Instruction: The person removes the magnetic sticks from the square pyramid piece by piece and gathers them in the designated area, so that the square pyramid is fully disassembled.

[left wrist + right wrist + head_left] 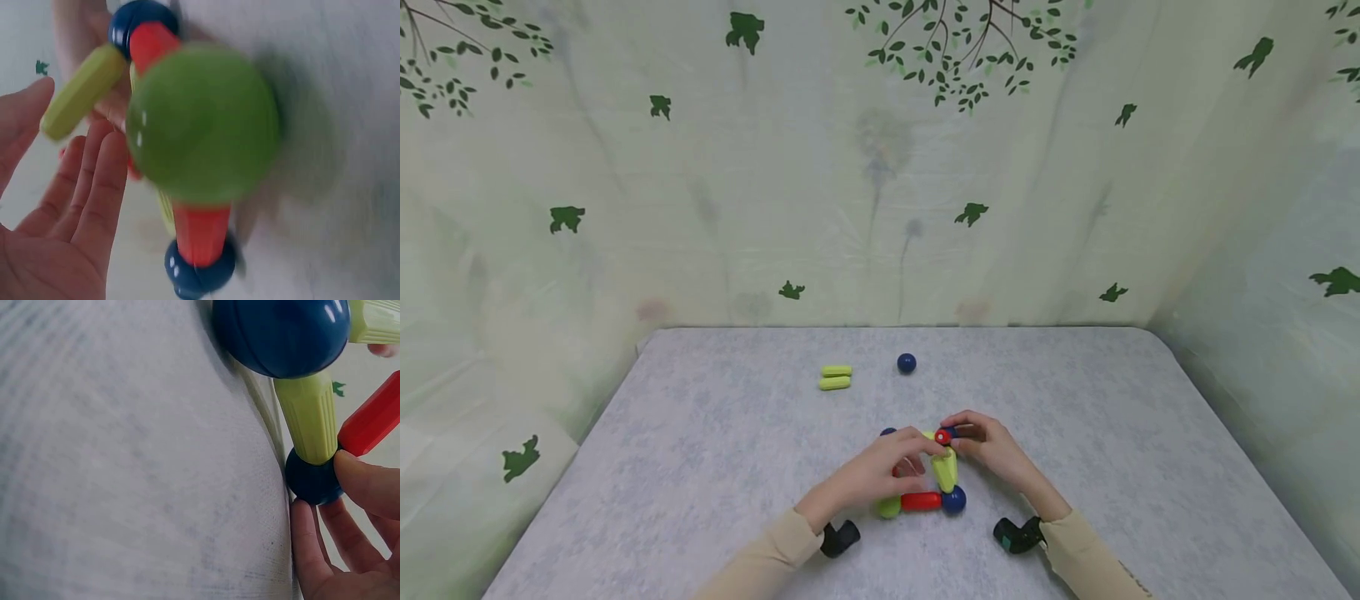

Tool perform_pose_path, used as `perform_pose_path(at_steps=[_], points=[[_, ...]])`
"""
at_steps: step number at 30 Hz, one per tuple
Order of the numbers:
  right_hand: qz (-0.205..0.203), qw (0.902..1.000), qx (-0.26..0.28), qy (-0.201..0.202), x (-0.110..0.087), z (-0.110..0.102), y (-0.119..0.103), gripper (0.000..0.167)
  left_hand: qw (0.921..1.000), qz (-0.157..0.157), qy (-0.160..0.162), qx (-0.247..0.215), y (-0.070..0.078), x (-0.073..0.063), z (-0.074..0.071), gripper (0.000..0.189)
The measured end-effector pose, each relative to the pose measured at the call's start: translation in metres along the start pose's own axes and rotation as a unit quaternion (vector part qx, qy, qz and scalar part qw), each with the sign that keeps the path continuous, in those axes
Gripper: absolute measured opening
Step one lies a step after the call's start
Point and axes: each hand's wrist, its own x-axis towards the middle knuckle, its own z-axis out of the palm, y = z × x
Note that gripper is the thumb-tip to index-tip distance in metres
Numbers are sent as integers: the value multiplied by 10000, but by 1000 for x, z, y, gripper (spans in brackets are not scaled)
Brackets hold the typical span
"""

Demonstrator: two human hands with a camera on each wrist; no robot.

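Note:
A frame of red and yellow-green rods joined by balls lies on the table. Its near side has a green ball, a red rod and a blue ball. From that blue ball one yellow-green rod stands up; another rod runs to the far-right blue ball. My right hand pinches this far ball between thumb and fingers, and a red rod rises from it. Over the frame, my left hand holds nothing, its fingers extended near the upright yellow-green rod.
Two yellow-green rods lie side by side farther back on the table. To their right sits a loose blue ball. A pale curtain with leaf and bird shapes hangs behind and at the sides.

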Motion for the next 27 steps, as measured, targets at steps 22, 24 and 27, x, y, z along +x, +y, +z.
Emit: perform_pose_path(at_steps=[22,24,27], points=[[32,9999,-106,6,-6,2,-18,25,9762,-412,1976,792,-23,-25,-21,18],[32,9999,-128,-8,-10,2,-27,25,9687,-495,2273,871,-30,-29,-32,19],[41,9999,-160,-20,-15,2,-38,24,9538,-643,2741,1044,-42,-34,-46,20]])
